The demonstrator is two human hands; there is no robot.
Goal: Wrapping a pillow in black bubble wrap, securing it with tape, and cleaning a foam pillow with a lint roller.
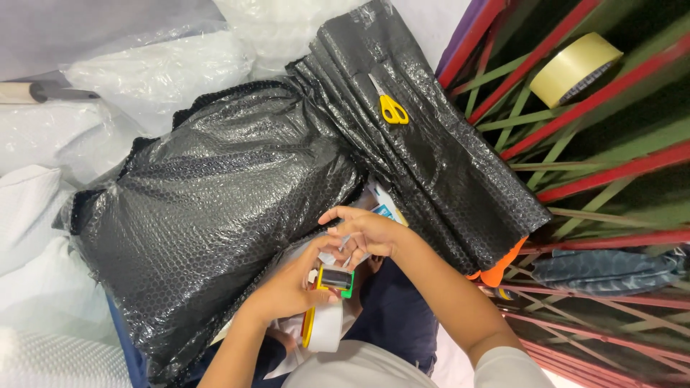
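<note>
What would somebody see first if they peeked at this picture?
Probably the big black bubble-wrap bundle filling the middle. Yellow scissors lie on the folded black wrap above it. Low down, the left hand holds a tape dispenser while the right hand picks at it.

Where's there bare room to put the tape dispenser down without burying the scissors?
Freest patch: the broad top of the big black bubble-wrapped bundle, left of both hands. The folded black wrap is bare below the yellow scissors. It is crowded near the left hand, tape dispenser and right hand, and the red-and-green grille with a tape roll is slatted.
</note>
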